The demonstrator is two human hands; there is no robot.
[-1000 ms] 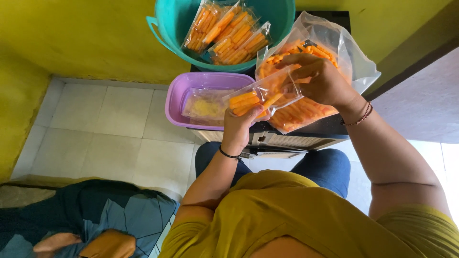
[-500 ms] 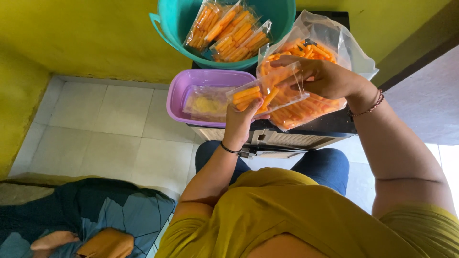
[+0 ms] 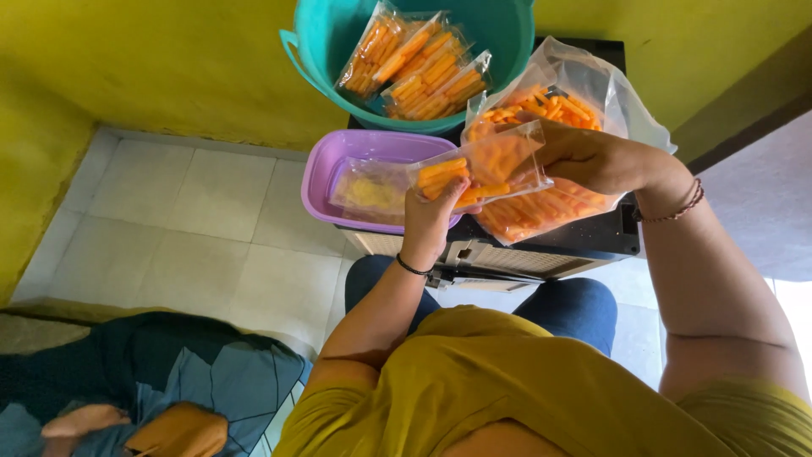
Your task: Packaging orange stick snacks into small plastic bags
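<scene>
Head view, looking straight down: the left hand [image 3: 430, 216] holds a small clear plastic pouch partly filled with orange snack sticks [image 3: 478, 169], its grip closed on the pouch's lower left end, thumb against the side facing the camera, the other fingers hidden behind the pouch. The right hand [image 3: 592, 159] meets the pouch's other end, fingers curled at its open mouth; whether that grip pinches the plastic or some sticks inside cannot be told, since the pouch hides the fingertips. The pouch lies nearly level between the two grips, held in the air above the black tabletop [image 3: 592, 239].

Directly beneath and beyond the right grip sits a large clear plastic bag of loose orange sticks [image 3: 550, 207], its mouth gaping upward. Just left of the left grip stands a purple rectangular plastic tub [image 3: 326, 173] with a clear bag of pale yellow crumbs [image 3: 368, 190] lying in it. Farther from both grips, against the yellow wall [image 3: 169, 68], is a teal round plastic basin [image 3: 313, 42] holding several filled pouches of orange sticks [image 3: 419, 68] stacked at angles. The left wrist wears a thin black band [image 3: 413, 269]; the right wrist wears a reddish beaded bracelet [image 3: 677, 207].
</scene>
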